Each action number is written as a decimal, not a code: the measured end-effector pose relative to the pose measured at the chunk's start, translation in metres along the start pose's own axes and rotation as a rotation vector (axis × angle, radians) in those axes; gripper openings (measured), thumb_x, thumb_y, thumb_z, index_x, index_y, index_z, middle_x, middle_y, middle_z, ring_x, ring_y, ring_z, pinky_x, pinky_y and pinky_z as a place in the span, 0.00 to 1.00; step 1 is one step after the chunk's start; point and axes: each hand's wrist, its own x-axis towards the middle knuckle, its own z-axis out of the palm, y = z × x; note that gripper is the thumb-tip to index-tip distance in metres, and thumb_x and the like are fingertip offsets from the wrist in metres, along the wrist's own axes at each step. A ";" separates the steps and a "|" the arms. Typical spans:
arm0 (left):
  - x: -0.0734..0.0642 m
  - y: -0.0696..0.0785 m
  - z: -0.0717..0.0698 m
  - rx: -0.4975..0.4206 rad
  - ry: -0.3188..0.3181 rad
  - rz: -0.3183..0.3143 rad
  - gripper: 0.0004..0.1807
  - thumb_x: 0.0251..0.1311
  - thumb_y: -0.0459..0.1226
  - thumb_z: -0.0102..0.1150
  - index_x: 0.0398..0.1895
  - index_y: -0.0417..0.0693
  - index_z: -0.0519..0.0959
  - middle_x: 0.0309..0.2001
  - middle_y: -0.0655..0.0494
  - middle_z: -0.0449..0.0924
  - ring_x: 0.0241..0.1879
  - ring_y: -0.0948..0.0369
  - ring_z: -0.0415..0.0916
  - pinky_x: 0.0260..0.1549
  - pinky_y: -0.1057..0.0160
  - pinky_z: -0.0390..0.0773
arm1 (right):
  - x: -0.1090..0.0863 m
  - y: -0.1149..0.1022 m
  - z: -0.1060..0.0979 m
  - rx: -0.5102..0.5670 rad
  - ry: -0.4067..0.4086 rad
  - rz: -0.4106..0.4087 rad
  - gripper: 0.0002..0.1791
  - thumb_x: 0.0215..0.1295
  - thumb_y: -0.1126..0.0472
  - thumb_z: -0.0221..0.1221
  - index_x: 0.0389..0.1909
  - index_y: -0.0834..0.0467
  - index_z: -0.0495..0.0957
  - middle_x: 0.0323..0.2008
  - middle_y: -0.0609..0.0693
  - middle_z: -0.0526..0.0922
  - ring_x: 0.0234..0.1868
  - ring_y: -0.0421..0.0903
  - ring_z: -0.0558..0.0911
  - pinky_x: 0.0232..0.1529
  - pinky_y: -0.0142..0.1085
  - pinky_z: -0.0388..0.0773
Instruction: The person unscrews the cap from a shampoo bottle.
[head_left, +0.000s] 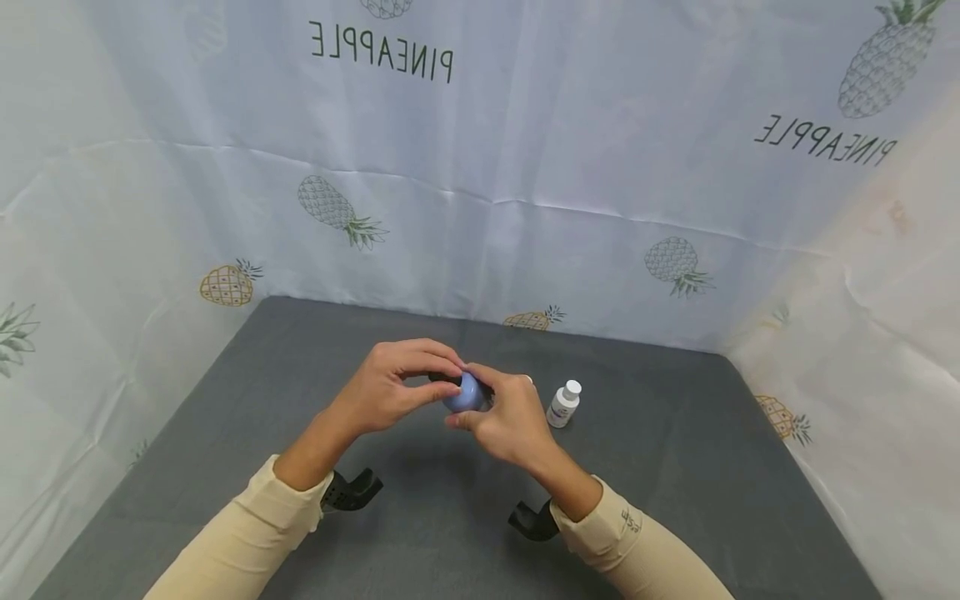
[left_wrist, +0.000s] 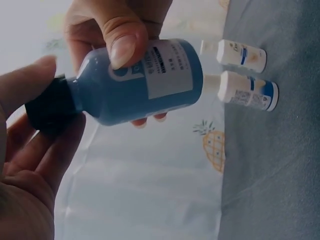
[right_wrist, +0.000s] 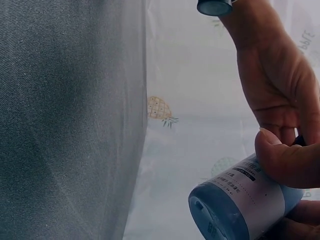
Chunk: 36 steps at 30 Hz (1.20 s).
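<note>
Reading the blue bottle (left_wrist: pixel 137 90) in the left wrist view, we find a white label (left_wrist: pixel 170 70) with fine print and a dark bar, too blurred to make out. At three o'clock from it stands a white bottle (left_wrist: pixel 250 95) with square codes and a blue patch; at half past two, a second white bottle (left_wrist: pixel 242 55) bears lettering that seems to begin "Do". On the curtain (head_left: pixel 480 125) we see PINEAPPLE, mirror-reversed in the head view. There our blue bottle hangs between both hands above the grey tabletop (head_left: pixel 660 475), at six o'clock from the middle. Our left hand (head_left: pixel 378 392) pinches the black cap (left_wrist: pixel 52 105), the bottle's nine o'clock end in the left wrist view, between thumb and fingers. Our right hand (head_left: pixel 510 417) grips the body, thumb pressed on it toward twelve o'clock, fingertips showing at six.
</note>
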 end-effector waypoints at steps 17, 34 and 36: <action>-0.003 0.001 -0.008 0.025 -0.072 -0.014 0.17 0.57 0.25 0.73 0.50 0.37 0.87 0.49 0.45 0.89 0.47 0.55 0.87 0.44 0.64 0.88 | -0.001 0.002 0.001 -0.014 -0.024 -0.002 0.34 0.50 0.58 0.81 0.61 0.58 0.83 0.49 0.54 0.91 0.44 0.46 0.90 0.40 0.37 0.85; -0.001 0.003 -0.004 0.044 -0.024 -0.066 0.18 0.56 0.27 0.76 0.50 0.41 0.87 0.48 0.49 0.88 0.46 0.58 0.86 0.47 0.65 0.88 | -0.001 0.000 -0.001 -0.008 -0.004 0.002 0.32 0.49 0.58 0.81 0.58 0.56 0.85 0.45 0.51 0.92 0.41 0.44 0.89 0.39 0.36 0.84; 0.000 0.003 -0.003 0.048 -0.018 -0.036 0.17 0.55 0.26 0.75 0.49 0.40 0.88 0.50 0.47 0.88 0.49 0.55 0.86 0.49 0.65 0.87 | -0.001 0.000 -0.001 -0.011 -0.003 0.000 0.32 0.49 0.58 0.81 0.58 0.56 0.85 0.46 0.52 0.92 0.42 0.44 0.89 0.40 0.36 0.84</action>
